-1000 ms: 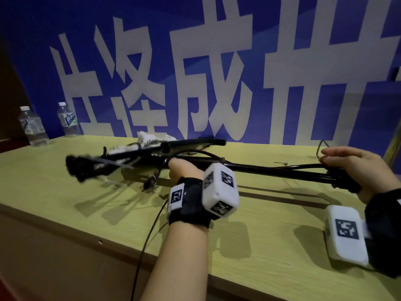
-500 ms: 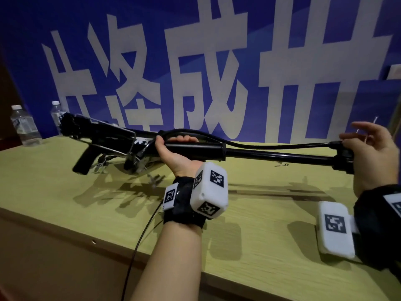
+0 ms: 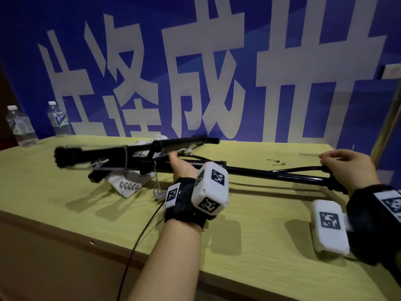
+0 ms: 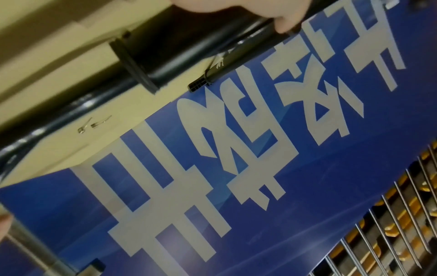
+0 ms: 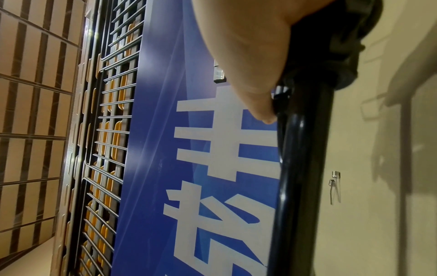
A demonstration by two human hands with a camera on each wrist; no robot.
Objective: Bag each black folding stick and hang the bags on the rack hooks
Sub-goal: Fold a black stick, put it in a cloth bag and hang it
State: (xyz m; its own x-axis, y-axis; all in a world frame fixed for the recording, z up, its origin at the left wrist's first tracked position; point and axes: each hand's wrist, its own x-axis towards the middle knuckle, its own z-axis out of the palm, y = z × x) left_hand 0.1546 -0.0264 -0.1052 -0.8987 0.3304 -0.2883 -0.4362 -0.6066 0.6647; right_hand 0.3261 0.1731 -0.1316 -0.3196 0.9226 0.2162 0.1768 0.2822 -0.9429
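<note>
The left hand has its fingers curled round the thick grip section of a long black metal folding stick, the thumb pressing on the tube in the left wrist view. The right hand closes over the stick's far end at about three o'clock on the table, its thumb against the dark collar there. Between the two hands the shaft runs low over the pale yellow-green wooden table, folded black segments bunching out toward nine o'clock.

Under that bundle, at about ten o'clock from the left wrist, lies a white cloth drawstring bag printed with green leaves, flat and not holding a stick. A second black stick section lies at twelve o'clock of the left hand.

Judging from this, the bagging is at its start: the stick looks only partly folded, nothing is bagged, and the wire grid rack beyond the blue banner shows no bag hung where visible.
</note>
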